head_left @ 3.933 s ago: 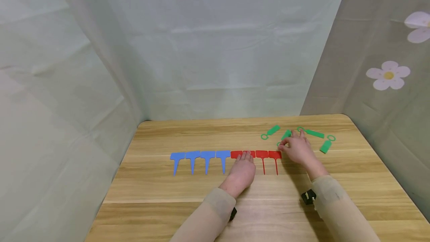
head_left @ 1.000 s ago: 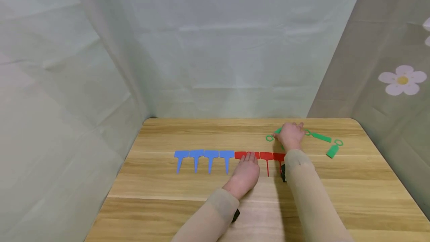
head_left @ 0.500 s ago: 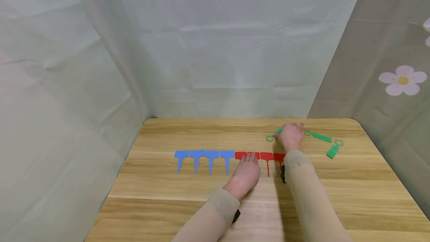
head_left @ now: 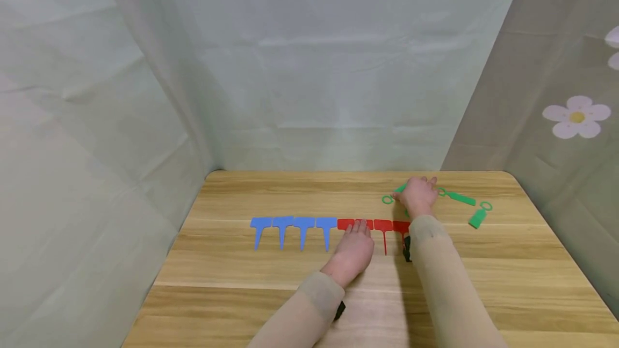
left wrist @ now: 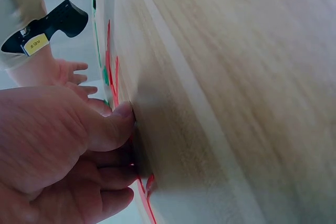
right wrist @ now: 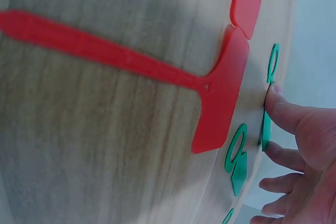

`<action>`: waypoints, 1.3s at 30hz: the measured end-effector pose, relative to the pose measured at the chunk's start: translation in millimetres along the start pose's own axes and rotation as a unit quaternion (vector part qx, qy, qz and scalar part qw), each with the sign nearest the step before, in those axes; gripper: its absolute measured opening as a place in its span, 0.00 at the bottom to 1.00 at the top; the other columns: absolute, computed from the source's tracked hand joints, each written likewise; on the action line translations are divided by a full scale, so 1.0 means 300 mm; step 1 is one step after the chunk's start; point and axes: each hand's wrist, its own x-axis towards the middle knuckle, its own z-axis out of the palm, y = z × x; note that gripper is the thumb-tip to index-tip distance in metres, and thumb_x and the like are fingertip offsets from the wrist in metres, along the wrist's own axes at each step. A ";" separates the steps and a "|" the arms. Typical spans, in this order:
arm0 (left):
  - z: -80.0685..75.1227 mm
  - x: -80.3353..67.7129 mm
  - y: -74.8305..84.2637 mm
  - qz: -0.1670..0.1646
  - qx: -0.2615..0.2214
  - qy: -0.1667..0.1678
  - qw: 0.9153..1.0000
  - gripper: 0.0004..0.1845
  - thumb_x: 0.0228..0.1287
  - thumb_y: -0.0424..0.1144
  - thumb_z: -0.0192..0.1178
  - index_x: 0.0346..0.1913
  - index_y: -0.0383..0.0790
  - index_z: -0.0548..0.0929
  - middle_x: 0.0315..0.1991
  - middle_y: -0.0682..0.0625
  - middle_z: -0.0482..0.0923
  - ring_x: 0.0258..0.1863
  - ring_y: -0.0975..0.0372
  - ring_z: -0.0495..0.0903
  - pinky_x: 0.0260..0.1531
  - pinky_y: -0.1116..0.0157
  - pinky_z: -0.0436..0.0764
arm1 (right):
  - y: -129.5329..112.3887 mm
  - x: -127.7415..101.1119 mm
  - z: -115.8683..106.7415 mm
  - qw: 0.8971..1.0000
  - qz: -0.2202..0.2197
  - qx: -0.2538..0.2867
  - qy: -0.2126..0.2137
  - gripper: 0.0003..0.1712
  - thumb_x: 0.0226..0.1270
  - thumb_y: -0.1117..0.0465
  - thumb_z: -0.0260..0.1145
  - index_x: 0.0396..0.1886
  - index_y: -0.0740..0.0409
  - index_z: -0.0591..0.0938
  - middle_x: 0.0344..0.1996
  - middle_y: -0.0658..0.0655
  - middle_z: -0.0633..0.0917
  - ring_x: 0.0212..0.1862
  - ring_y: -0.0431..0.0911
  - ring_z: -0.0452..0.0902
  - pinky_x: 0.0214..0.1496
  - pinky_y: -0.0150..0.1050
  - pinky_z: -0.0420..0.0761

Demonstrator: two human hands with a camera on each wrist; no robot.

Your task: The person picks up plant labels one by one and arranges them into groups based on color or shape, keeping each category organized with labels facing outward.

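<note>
Green tags (head_left: 463,198) lay scattered about my right hand (head_left: 418,195), at the far right part of the table (head_left: 242,273). One green tag (right wrist: 266,129) sat directly under my fingertips (right wrist: 275,95), another (right wrist: 237,159) just beside them toward my wrist, and two more lay loose to the right of that hand, apart from it. My right hand was flat, fingers extended and pressing on the tag, not curled round it. Compared with the view of nearly four seconds earlier, that hand had moved farther from me, onto the tags; over the last second it had not shifted, nor had any tag. I judged this a pause with the tag pinned, not yet lifted or slid.

My left hand (head_left: 354,248) lay palm down and relaxed, its fingertips on the red markers (head_left: 383,224), holding nothing. The blue markers (head_left: 292,224) stood in line to its left, untouched and unchanged.
</note>
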 end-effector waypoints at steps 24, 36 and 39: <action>0.005 0.008 0.003 -0.003 0.003 -0.001 1.000 0.26 0.85 0.41 0.53 0.80 0.39 0.72 0.82 0.47 0.64 0.82 0.55 0.61 0.79 0.58 0.62 | 0.033 -0.003 -0.012 0.993 -0.076 0.084 -0.025 0.32 0.88 0.49 0.53 0.67 0.76 0.78 0.78 0.88 0.46 0.78 0.82 0.18 0.80 0.74 0.32; 0.002 0.006 0.003 -0.001 0.005 -0.003 1.000 0.26 0.86 0.40 0.52 0.80 0.39 0.70 0.83 0.47 0.63 0.82 0.55 0.61 0.79 0.59 0.63 | 0.092 -0.033 -0.091 0.948 -0.176 0.262 0.034 0.29 0.78 0.48 0.71 0.61 0.69 0.86 0.82 0.71 0.61 0.83 0.75 0.33 0.80 0.74 0.44; 0.003 0.006 0.003 -0.003 0.003 -0.003 1.000 0.27 0.85 0.40 0.52 0.80 0.39 0.71 0.83 0.47 0.62 0.82 0.55 0.60 0.79 0.59 0.62 | 0.115 -0.054 -0.114 0.938 -0.205 0.278 0.008 0.28 0.82 0.50 0.67 0.65 0.69 0.84 0.83 0.69 0.60 0.84 0.74 0.32 0.79 0.76 0.44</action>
